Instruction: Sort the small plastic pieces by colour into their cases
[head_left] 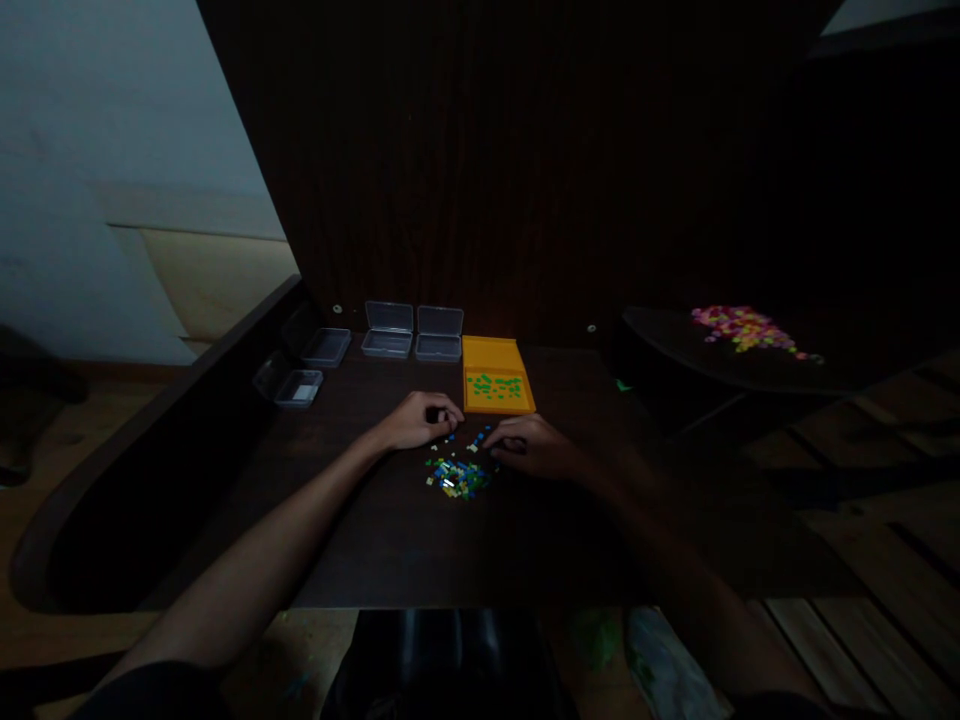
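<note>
A small heap of tiny plastic bricks (461,480) in blue, green, yellow and white lies on the dark tabletop, with a few loose ones just beyond it. My left hand (421,420) rests to the upper left of the heap, its fingers curled in near the box's front left corner. To the upper right is my right hand (531,446), bent fingers close together beside some loose blue and white bricks. Whatever either set of fingertips pinches is too small to see. Behind both hands stands an open yellow box (491,352), green bricks spread across its tray.
Clear lidded cases stand open at the back, one on the left (388,342) and one beside it (439,345). Two more sit near the left side panel, including a small case (300,388). Pink and yellow pieces (746,328) are piled on a dark surface at right.
</note>
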